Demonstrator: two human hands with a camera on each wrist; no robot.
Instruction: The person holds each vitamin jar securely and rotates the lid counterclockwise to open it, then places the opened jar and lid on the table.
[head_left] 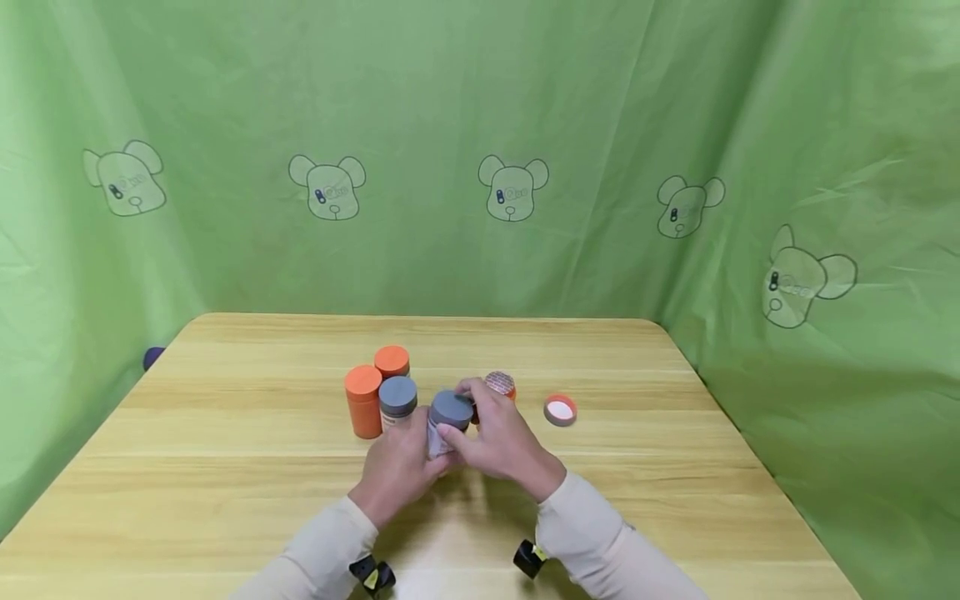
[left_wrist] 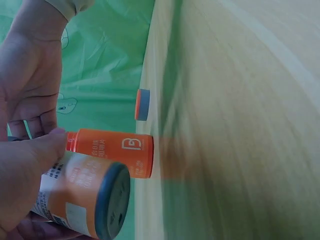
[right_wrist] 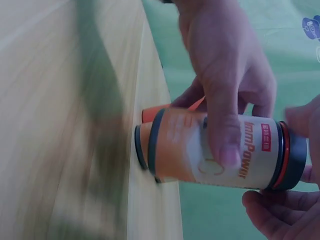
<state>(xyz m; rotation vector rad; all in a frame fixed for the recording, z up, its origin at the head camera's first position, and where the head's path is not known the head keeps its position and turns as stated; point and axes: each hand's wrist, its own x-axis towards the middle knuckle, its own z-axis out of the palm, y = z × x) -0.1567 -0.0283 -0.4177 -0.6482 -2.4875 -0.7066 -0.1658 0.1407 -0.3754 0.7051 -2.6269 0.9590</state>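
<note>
A white-and-orange supplement bottle (right_wrist: 205,145) with a dark grey lid (head_left: 452,407) is held up, tilted slightly, above the table. My left hand (head_left: 397,465) grips its body, and the thumb lies across the label in the right wrist view. At the lid, my right hand (head_left: 510,437) pinches the rim between thumb and fingers. A thin red ring shows just under the lid in the right wrist view. Right behind my right hand stands an orange bottle (left_wrist: 117,150) without a lid, its top covered by a printed silvery seal (head_left: 499,383).
A loose orange-and-grey lid (head_left: 560,410) lies on the wooden table (head_left: 637,467) to the right, white inside upward. Left of my hands stand an orange bottle (head_left: 364,404), another orange-lidded bottle (head_left: 392,360) behind it, and a grey-lidded bottle (head_left: 398,393). Green curtains (head_left: 420,250) surround the table.
</note>
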